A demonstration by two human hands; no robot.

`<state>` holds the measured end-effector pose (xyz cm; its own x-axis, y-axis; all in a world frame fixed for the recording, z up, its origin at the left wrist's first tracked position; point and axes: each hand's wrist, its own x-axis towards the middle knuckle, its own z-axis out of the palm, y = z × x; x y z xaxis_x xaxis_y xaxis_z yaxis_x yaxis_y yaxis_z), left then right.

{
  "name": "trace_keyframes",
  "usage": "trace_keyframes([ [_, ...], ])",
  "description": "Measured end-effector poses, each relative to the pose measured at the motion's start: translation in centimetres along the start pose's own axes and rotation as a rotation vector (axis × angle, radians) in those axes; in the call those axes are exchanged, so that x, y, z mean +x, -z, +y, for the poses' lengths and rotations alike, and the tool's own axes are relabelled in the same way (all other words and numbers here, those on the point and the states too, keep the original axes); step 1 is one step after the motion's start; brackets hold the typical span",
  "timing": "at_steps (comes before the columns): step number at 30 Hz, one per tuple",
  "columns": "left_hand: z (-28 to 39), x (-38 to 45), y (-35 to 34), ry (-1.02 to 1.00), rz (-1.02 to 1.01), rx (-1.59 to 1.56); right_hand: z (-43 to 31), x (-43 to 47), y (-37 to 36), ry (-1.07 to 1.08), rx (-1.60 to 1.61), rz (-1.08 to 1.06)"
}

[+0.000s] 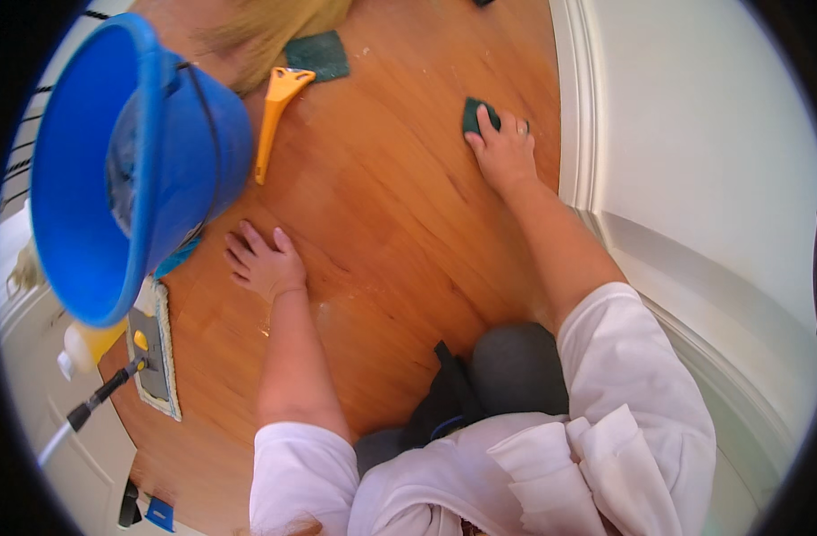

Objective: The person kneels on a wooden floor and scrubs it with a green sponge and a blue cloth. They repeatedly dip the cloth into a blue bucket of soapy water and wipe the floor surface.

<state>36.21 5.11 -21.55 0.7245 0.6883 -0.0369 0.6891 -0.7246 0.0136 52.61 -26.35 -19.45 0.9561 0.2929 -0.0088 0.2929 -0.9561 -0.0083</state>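
Note:
My right hand (505, 149) presses a dark green scouring pad (474, 116) onto the wood floor (382, 194), near the white baseboard. My left hand (264, 264) rests on the floor with its fingers spread and nothing in it, just below the blue bucket. A yellow-orange plastic scraper (272, 120) lies between the bucket and the middle of the floor. Touching its wide end is a second green scouring pad (319, 56), lying flat beside a tan cloth.
A blue bucket (201, 134) with a dark handle stands at the left. Below it are a flat mop (155, 355) and a yellow-and-white bottle (90, 345). A tan cloth (274, 33) lies at the top. White baseboard (578, 100) runs along the right.

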Motion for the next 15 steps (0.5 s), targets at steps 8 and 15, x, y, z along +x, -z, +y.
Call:
trace_keyframes([
  [8, -0.7, -0.2, -0.9, -0.032, 0.013, 0.035, 2.8, -10.5, 1.9, -0.081, 0.038, -0.188],
  [15, -0.5, -0.1, -0.6, -0.055, 0.009, 0.057, -5.1, 5.3, -0.7, 0.065, 0.124, 0.016],
])
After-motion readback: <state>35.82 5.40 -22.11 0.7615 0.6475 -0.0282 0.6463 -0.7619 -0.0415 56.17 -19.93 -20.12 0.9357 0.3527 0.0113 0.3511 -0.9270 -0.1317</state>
